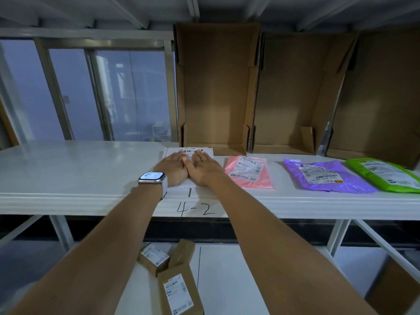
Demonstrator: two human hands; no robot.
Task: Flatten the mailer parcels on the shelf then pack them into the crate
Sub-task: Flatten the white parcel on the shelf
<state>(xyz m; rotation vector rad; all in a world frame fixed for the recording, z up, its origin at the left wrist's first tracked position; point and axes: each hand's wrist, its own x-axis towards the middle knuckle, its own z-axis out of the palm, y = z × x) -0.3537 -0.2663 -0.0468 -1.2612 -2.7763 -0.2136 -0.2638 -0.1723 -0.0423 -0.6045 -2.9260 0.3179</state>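
Both hands lie flat, side by side, on a white mailer (189, 153) at the centre of the frame, on the white shelf (79, 169). The left hand (173, 168) has its fingers straight and pressed down on the parcel; a watch (151, 178) with a lit face sits on its wrist. The right hand (203, 167) is just beside it, touching it along the thumb side, fingers also straight and spread on the mailer. Only the far end of the white mailer, with its barcode label, shows beyond the fingertips.

To the right along the same shelf lie three more parcels, each flat with a label facing up: a pink mailer (248, 171) just beside the right hand, a purple mailer (327, 177) farther right, and a green mailer (386, 176) at the right edge of the frame, its near corner overlapping the purple one.

Behind the parcels, in the upper middle and upper right of the frame, open cardboard trays (216, 92) stand on end against the back of the shelf. The shelf's front edge bears the handwritten mark "4-2" (196, 210). At the bottom centre, on a lower shelf level, lie small brown cardboard boxes (179, 289) with labels. A window (91, 94) fills the upper left.
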